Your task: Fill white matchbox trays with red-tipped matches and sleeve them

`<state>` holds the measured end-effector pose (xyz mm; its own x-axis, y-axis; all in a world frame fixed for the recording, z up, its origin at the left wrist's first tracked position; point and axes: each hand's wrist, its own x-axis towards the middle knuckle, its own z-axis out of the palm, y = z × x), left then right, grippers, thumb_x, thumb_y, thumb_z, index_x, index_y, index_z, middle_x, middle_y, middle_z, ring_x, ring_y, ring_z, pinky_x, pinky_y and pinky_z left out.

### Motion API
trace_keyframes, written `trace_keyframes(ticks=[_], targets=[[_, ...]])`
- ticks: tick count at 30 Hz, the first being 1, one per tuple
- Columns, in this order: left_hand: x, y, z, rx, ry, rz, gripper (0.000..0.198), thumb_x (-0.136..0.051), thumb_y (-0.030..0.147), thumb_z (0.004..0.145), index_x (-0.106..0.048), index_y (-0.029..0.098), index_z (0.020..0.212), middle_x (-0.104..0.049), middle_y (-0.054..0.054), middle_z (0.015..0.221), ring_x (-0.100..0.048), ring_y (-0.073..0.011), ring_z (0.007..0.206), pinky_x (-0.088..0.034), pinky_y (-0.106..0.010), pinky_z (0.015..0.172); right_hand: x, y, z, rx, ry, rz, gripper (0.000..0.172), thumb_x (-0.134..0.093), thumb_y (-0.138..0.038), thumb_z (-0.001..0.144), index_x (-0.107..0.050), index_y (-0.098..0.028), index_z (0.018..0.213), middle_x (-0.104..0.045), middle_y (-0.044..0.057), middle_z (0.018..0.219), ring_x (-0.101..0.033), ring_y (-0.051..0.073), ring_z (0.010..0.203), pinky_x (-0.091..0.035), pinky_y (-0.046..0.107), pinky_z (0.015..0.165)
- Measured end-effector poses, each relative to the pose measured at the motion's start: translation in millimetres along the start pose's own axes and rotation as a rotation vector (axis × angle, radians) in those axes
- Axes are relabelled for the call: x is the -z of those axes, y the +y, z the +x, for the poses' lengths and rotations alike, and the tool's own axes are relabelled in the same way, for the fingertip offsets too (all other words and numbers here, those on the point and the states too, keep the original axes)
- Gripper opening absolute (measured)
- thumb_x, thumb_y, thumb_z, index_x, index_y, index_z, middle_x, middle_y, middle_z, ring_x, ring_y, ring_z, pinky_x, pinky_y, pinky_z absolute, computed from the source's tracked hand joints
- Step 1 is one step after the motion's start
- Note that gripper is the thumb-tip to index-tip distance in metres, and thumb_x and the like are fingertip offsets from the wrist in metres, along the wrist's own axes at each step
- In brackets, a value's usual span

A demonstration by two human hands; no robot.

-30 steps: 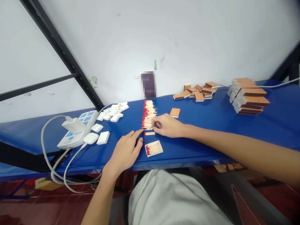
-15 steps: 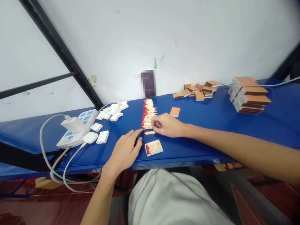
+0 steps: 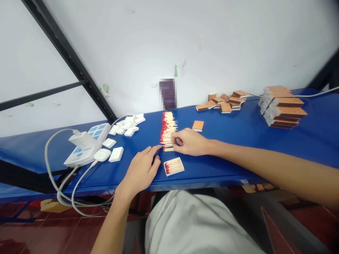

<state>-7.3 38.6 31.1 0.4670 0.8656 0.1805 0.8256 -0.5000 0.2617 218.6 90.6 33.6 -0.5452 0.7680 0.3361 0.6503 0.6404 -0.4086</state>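
Observation:
A long pile of red-headed matches (image 3: pixel 167 128) lies on the blue table (image 3: pixel 212 162), heads to the left. My left hand (image 3: pixel 141 168) rests open at its near left end, index fingertip by the match heads, thumb apart. At the pile's right edge my right hand (image 3: pixel 189 141) has thumb and index finger pinched at the match ends; what they grip is too small to make out. Just nearer me lie a few separate matches (image 3: pixel 168 150). Below them sits a white tray (image 3: pixel 182 170) partly filled with matches. One brown matchbox cover (image 3: pixel 198 126) lies beyond my right hand.
White empty trays (image 3: pixel 128 124) lie in a heap at the left, beside a power strip (image 3: pixel 76 157) with cables and a white earphone case (image 3: pixel 102 154). Brown covers (image 3: pixel 226 108) are scattered at the back right, near stacked matchboxes (image 3: pixel 287 112). A wall stands behind.
The separate matches near the pile's front end now lie slightly closer to the pile. Both hands have hardly moved.

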Motion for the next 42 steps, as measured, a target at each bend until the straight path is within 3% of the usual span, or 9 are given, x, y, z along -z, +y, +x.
trace_keyframes(ticks=[21, 28, 36, 42], targets=[[1.1, 0.1, -2.0, -0.029, 0.013, 0.021, 0.041, -0.033, 0.026, 0.101, -0.053, 0.022, 0.137, -0.064, -0.009, 0.114, -0.06, -0.0268, 0.107, -0.048, -0.04, 0.088, -0.2, -1.0, 0.0, 0.012, -0.02, 0.002, 0.008, -0.058, -0.02, 0.08, -0.061, -0.018, 0.073, -0.056, -0.003, 0.061, -0.046, 0.01, 0.055, -0.027, 0.024, 0.056], [1.8, 0.8, -2.6, -0.042, 0.012, 0.019, 0.04, -0.034, 0.025, 0.101, -0.055, 0.022, 0.135, -0.065, -0.008, 0.112, -0.061, -0.0261, 0.104, -0.048, -0.039, 0.087, -1.9, 2.7, 0.7, 0.02, 0.032, -0.012, 0.011, -0.055, -0.02, 0.083, -0.064, -0.018, 0.078, -0.056, -0.004, 0.058, -0.045, 0.009, 0.053, -0.028, 0.023, 0.056], [1.9, 0.4, -2.8, -0.041, 0.001, 0.021, 0.039, -0.033, 0.026, 0.102, -0.054, 0.023, 0.135, -0.064, -0.008, 0.11, -0.06, -0.0261, 0.103, -0.047, -0.039, 0.086, -0.5, 3.2, 1.1, 0.085, -0.029, 0.013, 0.028, -0.052, -0.018, 0.088, -0.077, -0.018, 0.1, -0.076, 0.004, 0.09, -0.065, 0.015, 0.076, -0.041, 0.024, 0.07], [2.4, 0.7, -3.1, -0.044, 0.009, 0.011, 0.04, -0.033, 0.026, 0.102, -0.054, 0.023, 0.135, -0.065, -0.007, 0.111, -0.061, -0.0258, 0.104, -0.048, -0.04, 0.089, 0.3, 3.3, 1.1, 0.083, -0.053, -0.021, 0.029, -0.052, -0.017, 0.087, -0.078, -0.019, 0.1, -0.076, 0.004, 0.084, -0.064, 0.015, 0.071, -0.04, 0.024, 0.065]])
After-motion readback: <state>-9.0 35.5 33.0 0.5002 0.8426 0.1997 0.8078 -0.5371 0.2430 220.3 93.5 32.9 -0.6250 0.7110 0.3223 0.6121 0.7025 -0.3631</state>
